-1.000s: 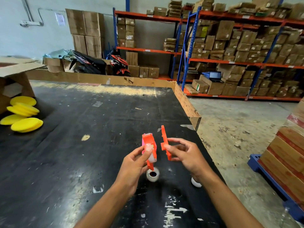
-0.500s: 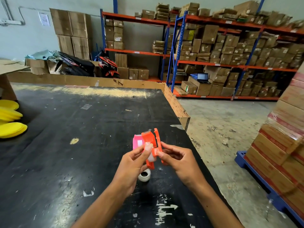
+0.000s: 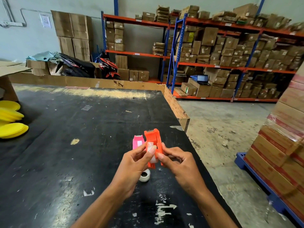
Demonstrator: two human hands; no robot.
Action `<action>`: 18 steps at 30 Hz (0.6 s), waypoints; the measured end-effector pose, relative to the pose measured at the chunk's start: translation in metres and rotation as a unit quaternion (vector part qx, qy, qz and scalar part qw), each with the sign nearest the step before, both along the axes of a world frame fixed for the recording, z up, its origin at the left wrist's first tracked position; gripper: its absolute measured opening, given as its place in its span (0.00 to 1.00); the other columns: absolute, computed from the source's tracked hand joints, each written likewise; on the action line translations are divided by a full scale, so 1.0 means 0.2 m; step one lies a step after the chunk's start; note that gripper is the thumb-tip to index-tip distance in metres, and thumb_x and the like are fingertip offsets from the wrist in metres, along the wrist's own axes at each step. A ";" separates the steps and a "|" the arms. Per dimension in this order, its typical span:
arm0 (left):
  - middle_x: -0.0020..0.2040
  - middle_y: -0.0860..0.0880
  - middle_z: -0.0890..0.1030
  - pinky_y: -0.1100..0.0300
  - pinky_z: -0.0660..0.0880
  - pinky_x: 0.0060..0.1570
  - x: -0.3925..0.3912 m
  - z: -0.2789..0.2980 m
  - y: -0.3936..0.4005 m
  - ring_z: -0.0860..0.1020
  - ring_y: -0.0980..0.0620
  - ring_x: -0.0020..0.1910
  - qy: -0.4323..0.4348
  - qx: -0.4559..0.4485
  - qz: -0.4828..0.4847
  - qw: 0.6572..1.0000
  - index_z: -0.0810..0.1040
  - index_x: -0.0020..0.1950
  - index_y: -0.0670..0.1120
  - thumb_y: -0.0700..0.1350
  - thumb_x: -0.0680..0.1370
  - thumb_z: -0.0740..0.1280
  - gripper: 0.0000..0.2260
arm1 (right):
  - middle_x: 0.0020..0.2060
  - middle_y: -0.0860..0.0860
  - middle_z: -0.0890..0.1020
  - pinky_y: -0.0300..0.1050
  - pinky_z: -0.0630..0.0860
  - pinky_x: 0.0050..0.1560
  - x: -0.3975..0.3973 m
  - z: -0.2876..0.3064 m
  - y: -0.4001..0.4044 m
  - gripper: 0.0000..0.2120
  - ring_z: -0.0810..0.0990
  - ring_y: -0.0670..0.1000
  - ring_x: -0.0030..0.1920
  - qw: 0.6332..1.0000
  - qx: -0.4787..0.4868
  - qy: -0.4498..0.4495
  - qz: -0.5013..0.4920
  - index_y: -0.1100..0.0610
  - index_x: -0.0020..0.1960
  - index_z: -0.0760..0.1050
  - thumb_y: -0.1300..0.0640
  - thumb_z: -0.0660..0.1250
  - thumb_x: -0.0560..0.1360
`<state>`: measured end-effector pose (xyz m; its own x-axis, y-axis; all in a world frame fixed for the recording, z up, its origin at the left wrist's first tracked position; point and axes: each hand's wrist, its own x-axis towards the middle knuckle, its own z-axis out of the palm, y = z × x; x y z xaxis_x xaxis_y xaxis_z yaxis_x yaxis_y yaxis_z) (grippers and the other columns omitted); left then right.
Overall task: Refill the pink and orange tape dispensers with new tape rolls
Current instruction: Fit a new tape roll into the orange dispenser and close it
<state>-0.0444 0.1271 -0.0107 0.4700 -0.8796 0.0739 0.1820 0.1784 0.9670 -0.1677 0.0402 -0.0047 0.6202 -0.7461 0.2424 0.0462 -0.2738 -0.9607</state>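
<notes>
Both hands hold the orange tape dispenser (image 3: 153, 139) upright above the black table (image 3: 82, 145). My left hand (image 3: 134, 163) pinches its left side, thumb on the clear tape roll (image 3: 152, 155) that sits inside it. My right hand (image 3: 177, 162) presses the dispenser's right half against the left one. The pink tape dispenser (image 3: 137, 142) stands on the table just behind and to the left of the orange one. A white tape roll (image 3: 144, 176) lies flat on the table below my left hand, partly hidden by it.
Yellow round pads (image 3: 11, 122) lie stacked at the table's left edge. A cardboard rim (image 3: 174, 104) lines the table's far and right sides. Stacked wrapped cartons on a blue pallet (image 3: 283, 145) stand to the right across the concrete floor. Shelving with boxes fills the background.
The separate orange side piece in my right hand has come together with the dispenser body in my left. The pink dispenser has come into view behind it.
</notes>
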 end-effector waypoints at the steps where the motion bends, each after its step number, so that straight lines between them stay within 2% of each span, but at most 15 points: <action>1: 0.55 0.48 0.86 0.52 0.76 0.62 0.00 0.00 0.00 0.83 0.49 0.58 -0.005 0.000 -0.004 1.000 0.82 0.61 0.46 0.49 0.75 0.67 0.16 | 0.49 0.55 0.82 0.56 0.80 0.56 0.00 0.00 0.00 0.15 0.83 0.54 0.50 1.000 -0.003 -0.001 0.001 0.48 0.53 0.83 0.48 0.72 0.66; 3: 0.56 0.48 0.86 0.52 0.76 0.61 0.00 0.02 0.00 0.83 0.50 0.58 -0.008 0.000 -0.012 1.000 0.82 0.61 0.47 0.49 0.76 0.67 0.15 | 0.49 0.57 0.81 0.55 0.80 0.56 0.00 0.00 0.01 0.15 0.83 0.56 0.50 1.000 -0.007 -0.012 -0.001 0.51 0.53 0.83 0.49 0.72 0.67; 6: 0.56 0.47 0.86 0.56 0.80 0.56 0.01 0.03 0.00 0.83 0.49 0.58 0.006 -0.009 -0.027 1.000 0.82 0.60 0.45 0.46 0.78 0.65 0.13 | 0.47 0.56 0.80 0.53 0.80 0.52 0.00 -0.01 0.04 0.12 0.83 0.54 0.48 0.999 -0.020 -0.030 -0.017 0.47 0.51 0.83 0.51 0.72 0.68; 9: 0.57 0.45 0.85 0.56 0.81 0.56 0.02 0.02 -0.01 0.83 0.48 0.58 0.024 -0.019 -0.032 0.999 0.81 0.61 0.44 0.46 0.77 0.65 0.15 | 0.46 0.53 0.81 0.52 0.80 0.51 0.01 0.00 0.05 0.12 0.83 0.53 0.47 0.998 -0.030 -0.048 -0.026 0.46 0.51 0.83 0.51 0.72 0.68; 13: 0.52 0.43 0.86 0.56 0.81 0.48 0.05 0.04 -0.03 0.84 0.49 0.49 0.065 -0.018 -0.027 0.997 0.83 0.57 0.43 0.50 0.76 0.64 0.16 | 0.48 0.52 0.85 0.39 0.81 0.48 0.01 0.05 0.03 0.13 0.84 0.45 0.45 0.996 0.013 -0.079 -0.037 0.45 0.51 0.80 0.55 0.73 0.68; 18: 0.54 0.43 0.86 0.59 0.82 0.43 0.06 0.02 -0.03 0.84 0.48 0.50 0.048 -0.032 0.005 0.998 0.84 0.57 0.46 0.47 0.73 0.67 0.14 | 0.46 0.52 0.86 0.36 0.79 0.43 0.00 0.06 0.03 0.15 0.84 0.44 0.42 0.996 0.018 -0.078 -0.027 0.49 0.54 0.81 0.55 0.73 0.67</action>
<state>-0.0326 0.1220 -0.0070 0.4857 -0.8700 0.0850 0.2704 0.2420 0.9318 -0.1680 0.0463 0.0070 0.5358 -0.7867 0.3066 0.1829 -0.2463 -0.9518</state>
